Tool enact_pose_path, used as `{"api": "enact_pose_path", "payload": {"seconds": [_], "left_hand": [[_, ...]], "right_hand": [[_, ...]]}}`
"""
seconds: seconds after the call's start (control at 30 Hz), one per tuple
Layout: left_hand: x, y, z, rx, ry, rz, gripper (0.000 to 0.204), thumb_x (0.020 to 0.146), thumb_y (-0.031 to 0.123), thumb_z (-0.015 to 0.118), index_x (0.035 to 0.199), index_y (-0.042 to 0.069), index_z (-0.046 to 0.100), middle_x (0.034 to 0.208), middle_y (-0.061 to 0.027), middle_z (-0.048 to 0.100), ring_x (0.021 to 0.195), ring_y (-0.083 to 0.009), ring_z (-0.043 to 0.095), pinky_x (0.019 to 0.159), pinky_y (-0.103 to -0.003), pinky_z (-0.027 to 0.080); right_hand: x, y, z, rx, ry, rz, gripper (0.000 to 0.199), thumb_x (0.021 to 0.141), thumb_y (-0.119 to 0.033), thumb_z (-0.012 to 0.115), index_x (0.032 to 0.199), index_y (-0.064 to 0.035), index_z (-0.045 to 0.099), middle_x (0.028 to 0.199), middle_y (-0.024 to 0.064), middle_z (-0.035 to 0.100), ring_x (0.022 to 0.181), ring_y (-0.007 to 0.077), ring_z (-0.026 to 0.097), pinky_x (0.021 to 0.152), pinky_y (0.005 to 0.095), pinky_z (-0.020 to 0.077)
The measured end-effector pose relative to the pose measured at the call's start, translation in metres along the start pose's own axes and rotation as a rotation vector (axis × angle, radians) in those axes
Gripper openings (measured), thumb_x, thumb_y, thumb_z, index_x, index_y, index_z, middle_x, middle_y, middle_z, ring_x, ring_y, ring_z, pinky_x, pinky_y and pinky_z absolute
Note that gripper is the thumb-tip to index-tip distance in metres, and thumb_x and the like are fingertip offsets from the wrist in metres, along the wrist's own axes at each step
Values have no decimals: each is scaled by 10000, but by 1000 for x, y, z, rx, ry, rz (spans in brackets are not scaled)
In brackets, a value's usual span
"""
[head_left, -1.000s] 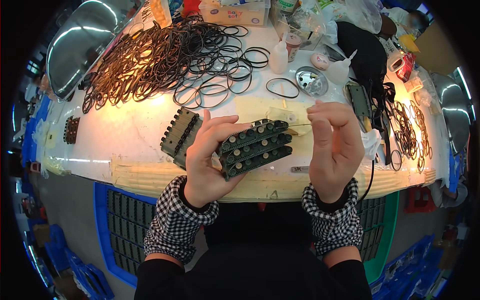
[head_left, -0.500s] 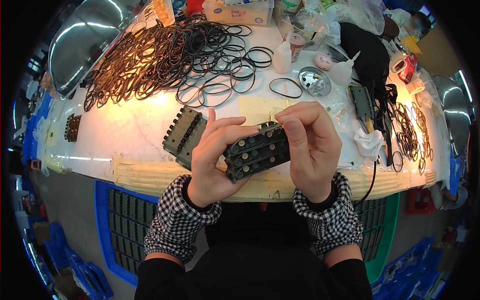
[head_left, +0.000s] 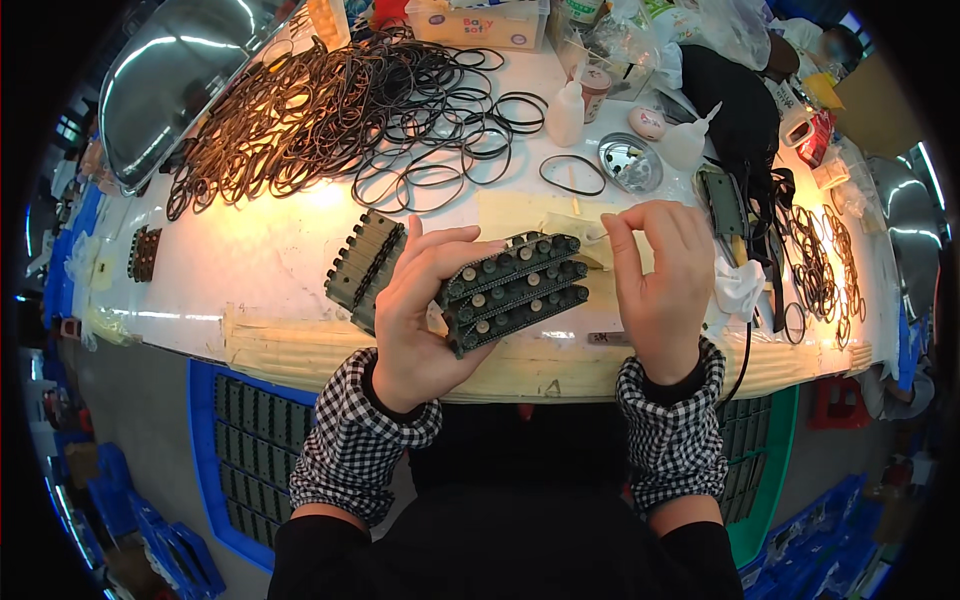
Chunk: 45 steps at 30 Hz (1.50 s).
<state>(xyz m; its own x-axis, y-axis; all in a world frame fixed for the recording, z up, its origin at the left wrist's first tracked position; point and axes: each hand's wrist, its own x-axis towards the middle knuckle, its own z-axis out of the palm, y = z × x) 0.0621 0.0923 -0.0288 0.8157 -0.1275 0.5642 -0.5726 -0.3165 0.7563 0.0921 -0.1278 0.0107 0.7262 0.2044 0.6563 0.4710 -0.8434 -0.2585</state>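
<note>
My left hand (head_left: 425, 335) is wrapped round a bundle of dark green toothed strips (head_left: 520, 285) studded with round knobs, some black and some tan. The bundle is tilted, its far end pointing right. To its right, clear of it, my right hand (head_left: 662, 280) is closed in a pinch; a small pale tip shows at its fingertips, too small to name. Beside my left hand lies a similar stack of strips (head_left: 365, 265), with a black chain-like band across it. Below my right hand a flat metal piece (head_left: 607, 339) rests near the table edge.
A large heap of black loops (head_left: 330, 120) covers the back left. Squeeze bottles (head_left: 565, 115), a round metal dish (head_left: 630, 162) and a single loop (head_left: 571, 175) stand or lie behind my hands. Below the table are a blue tray (head_left: 205, 440) and a green tray (head_left: 782, 460) of strips.
My right hand has drawn away to the right from the bundle, with a small pale tip now showing. The bundle has turned slightly in my left hand, and the flat metal piece has come into sight.
</note>
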Motion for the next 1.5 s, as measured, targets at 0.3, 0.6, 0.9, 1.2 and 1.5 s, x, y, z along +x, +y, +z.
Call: {"api": "enact_pose_path", "payload": {"seconds": [0.3,0.6,0.9,1.2,1.5], "left_hand": [[1,-1,0,-10,-21,-3,479,662,104,821,1113,68,663,1057,-62,705,1155,-298,593,1131,-646,164],[1,2,0,-19,-26,-12,475,675,116,819,1119,78,653,1088,-43,706,1158,-302,592,1124,-654,170],[-1,0,-3,7,-54,-1,499,675,100,808,1142,65,638,1122,-54,689,1188,-294,567,1141,-623,148],[-1,-1,-1,-42,8,-20,506,659,85,820,1136,62,653,1045,-79,700,1164,-301,586,1139,-641,131],[-3,-3,-1,-32,3,-27,496,666,94,820,1132,70,654,1079,-64,695,1168,-299,585,1139,-629,151]], "right_hand": [[-3,-22,-2,687,138,79,59,891,-43,652,867,-5,613,900,96,655,835,232,599,768,322,467],[-6,-39,11,883,22,165,86,910,-81,648,883,-2,627,887,103,652,828,212,605,745,298,480],[-4,-31,9,852,169,240,71,903,-52,643,866,-2,607,874,97,651,806,223,593,744,308,466],[-1,-2,1,15,43,-11,84,841,-43,685,838,-35,601,863,85,634,804,267,560,715,367,428],[-9,-32,5,850,76,69,80,872,-71,681,853,-21,621,893,91,668,863,263,617,881,414,501]]}}
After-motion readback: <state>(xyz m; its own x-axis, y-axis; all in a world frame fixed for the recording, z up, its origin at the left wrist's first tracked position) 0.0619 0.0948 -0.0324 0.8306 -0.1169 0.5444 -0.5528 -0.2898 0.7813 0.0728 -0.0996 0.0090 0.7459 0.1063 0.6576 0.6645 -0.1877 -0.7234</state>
